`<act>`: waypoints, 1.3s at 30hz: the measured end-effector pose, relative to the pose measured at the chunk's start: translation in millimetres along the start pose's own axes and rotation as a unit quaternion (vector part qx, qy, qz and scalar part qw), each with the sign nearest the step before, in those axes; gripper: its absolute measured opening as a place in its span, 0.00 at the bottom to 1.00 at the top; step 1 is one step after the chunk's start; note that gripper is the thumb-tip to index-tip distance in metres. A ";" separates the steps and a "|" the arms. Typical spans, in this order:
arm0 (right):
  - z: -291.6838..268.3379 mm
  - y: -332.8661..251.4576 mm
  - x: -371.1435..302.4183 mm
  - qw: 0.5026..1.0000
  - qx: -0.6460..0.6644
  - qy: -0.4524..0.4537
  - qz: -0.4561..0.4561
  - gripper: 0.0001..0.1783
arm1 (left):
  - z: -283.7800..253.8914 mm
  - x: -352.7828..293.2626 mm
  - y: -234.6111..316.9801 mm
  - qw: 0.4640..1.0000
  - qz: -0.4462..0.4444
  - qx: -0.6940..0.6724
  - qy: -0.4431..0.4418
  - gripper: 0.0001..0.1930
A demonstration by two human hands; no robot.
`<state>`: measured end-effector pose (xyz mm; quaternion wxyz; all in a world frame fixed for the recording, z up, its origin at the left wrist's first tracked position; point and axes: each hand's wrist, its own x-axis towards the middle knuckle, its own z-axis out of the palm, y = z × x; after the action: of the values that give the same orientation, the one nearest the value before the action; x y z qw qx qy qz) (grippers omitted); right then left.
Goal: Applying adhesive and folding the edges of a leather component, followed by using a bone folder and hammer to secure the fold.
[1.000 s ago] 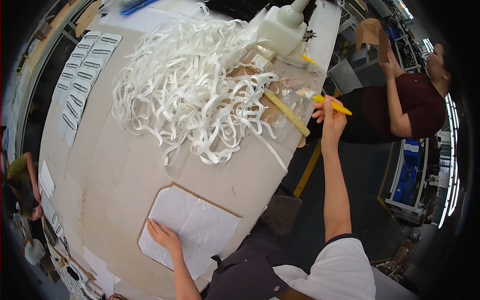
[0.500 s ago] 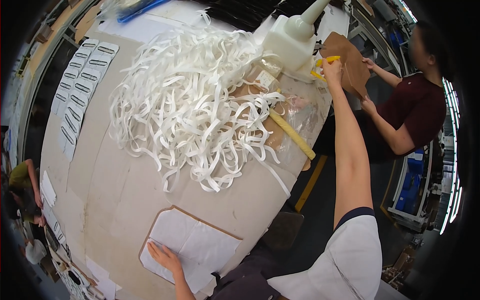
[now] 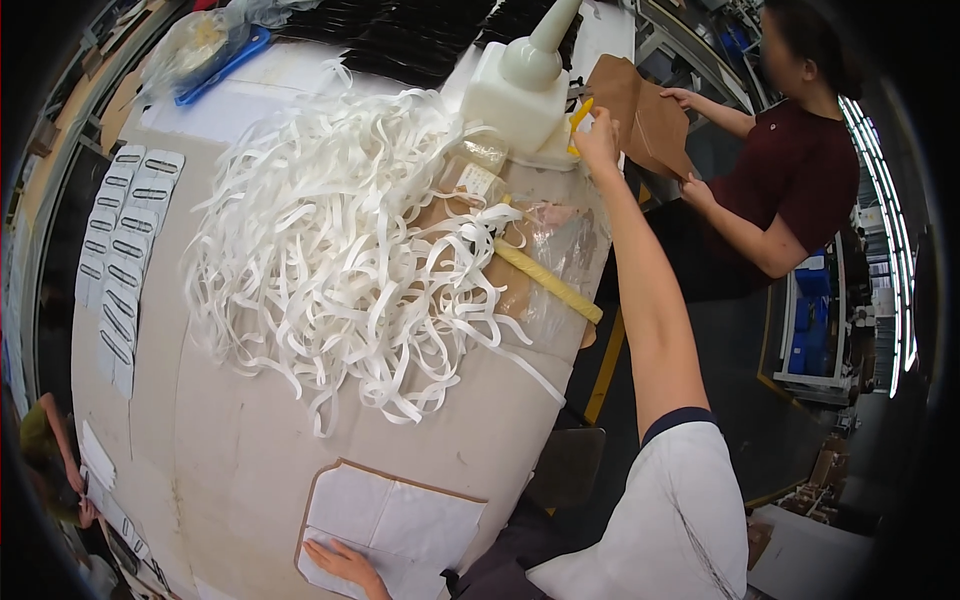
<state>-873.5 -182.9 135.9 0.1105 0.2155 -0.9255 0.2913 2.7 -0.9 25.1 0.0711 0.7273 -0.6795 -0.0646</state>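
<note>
My left hand [image 3: 342, 562] lies with fingers stretched out on a white-faced panel [image 3: 410, 510] with a thin brown border, near the front of the table. With my right arm reaching far forward, my right hand [image 3: 600, 142] is closed around a yellow-handled tool [image 3: 581, 113] at the table's far right edge. What kind of tool it is I cannot make out. Just left of it stands a white plastic bottle [image 3: 515, 100] with a long spout. A large tangled heap of white ribbon strips [image 3: 330, 250] covers the middle of the table.
At the right, a co-worker in a dark red shirt [image 3: 800, 170] holds a brown sheet [image 3: 655, 125] close to my right hand. A yellow roll [image 3: 550, 283] lies by the right edge. Cards with dark slots [image 3: 125, 250] line the left; black strips [image 3: 400, 40] lie at the back.
The whole view has shifted, so the table things appear lower and further left. My left hand stays flat on the panel; my right hand still grips the yellow-handled tool, now turned more upright.
</note>
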 end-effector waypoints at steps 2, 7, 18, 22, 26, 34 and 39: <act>-11.4 -13.0 -64.5 0.990 0.092 0.063 -0.081 0.10 | -11.3 -7.3 -5.3 1.000 0.014 0.022 0.008 0.27; -111.8 -30.2 -270.4 0.968 0.197 -0.149 -0.032 0.12 | -40.0 -77.2 10.9 0.999 0.018 -0.022 -0.043 0.25; -219.5 0.4 -533.5 0.854 0.305 -0.421 -0.027 0.15 | -110.2 -92.1 37.0 0.839 -0.245 -0.486 -0.025 0.13; -236.5 -35.4 -546.9 0.856 0.303 -0.417 0.042 0.29 | -102.9 -42.7 137.4 0.783 -0.137 -0.581 -0.174 0.28; -269.9 -71.6 -605.2 0.699 0.454 -0.415 0.365 0.42 | -64.8 -67.5 172.4 0.881 0.113 -0.372 -0.270 0.26; -310.5 5.9 -552.7 0.893 0.293 -0.341 -0.022 0.20 | -45.6 -59.9 165.4 0.911 0.312 -0.249 -0.105 0.14; -174.7 36.6 -443.7 0.946 0.210 -0.218 -0.115 0.18 | -71.3 52.1 214.9 0.936 0.213 -0.280 -0.018 0.16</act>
<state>-485.0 95.0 112.2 -0.1094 0.3968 -0.8140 0.4098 -190.6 -66.0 136.3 0.2718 0.5148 -0.7742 -0.2484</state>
